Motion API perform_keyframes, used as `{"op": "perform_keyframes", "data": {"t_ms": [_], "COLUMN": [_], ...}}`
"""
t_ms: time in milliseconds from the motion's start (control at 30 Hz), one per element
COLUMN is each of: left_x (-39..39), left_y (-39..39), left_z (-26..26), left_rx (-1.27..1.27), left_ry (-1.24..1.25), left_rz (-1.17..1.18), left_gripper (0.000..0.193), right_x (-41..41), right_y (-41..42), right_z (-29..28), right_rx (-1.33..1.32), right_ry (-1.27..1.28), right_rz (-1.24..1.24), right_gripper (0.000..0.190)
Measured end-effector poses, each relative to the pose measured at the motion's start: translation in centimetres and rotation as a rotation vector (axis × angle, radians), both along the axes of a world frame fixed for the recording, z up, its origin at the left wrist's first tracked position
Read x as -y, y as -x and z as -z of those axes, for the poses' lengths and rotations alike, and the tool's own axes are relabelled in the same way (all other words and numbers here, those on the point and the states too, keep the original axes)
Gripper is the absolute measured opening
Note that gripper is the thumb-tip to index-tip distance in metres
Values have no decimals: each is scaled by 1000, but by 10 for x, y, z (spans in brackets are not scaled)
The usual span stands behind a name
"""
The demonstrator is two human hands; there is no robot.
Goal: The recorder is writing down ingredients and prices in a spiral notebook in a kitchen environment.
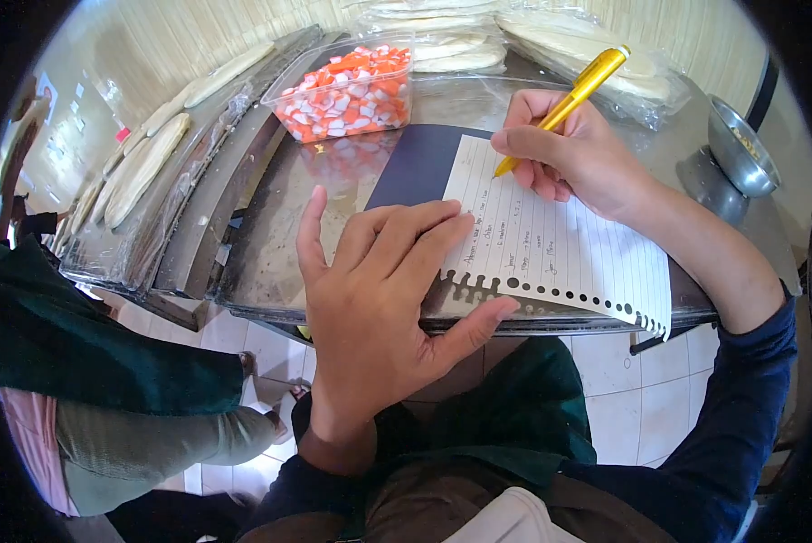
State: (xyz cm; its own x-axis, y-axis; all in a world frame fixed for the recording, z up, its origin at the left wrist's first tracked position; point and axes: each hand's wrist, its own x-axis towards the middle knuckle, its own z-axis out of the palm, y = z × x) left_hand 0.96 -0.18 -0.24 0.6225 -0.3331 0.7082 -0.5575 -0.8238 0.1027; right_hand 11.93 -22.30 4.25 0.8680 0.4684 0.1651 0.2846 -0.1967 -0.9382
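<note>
My right hand (568, 146) grips a yellow pen (585, 78), its tip at the surface of a lined sheet of loose-leaf paper (582, 258). Handwriting covers part of the sheet, and a row of punched holes runs along its near edge. Beneath the paper's far left side lies a dark blue flat folder or book cover (412, 163). My left hand (385, 285) is spread palm down, its fingertips on the paper's left edge and its thumb apart near the table edge. What lies under that palm is hidden.
A clear plastic tub (345, 95) of chopped orange-and-white pieces stands beyond the folder. Bagged flatbreads (440, 41) are stacked at the back. Loose flatbreads (148, 170) lie on another table at left. A metal bowl (745, 149) sits at right. Another person (121, 353) stands at left.
</note>
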Motion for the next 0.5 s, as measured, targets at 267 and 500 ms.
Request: {"op": "perform_keyframes", "data": {"t_ms": [267,500], "left_x": [-1,-2], "left_y": [0,0], "left_z": [-1,0], "left_rx": [-6,4], "left_ry": [0,18], "left_rz": [11,12], "left_gripper": [48,53], "right_x": [-4,-4], "right_y": [0,6], "right_z": [4,-1], "right_rx": [65,14], "right_ry": [-36,-46], "right_rz": [-26,-54], "right_gripper": [42,48]}}
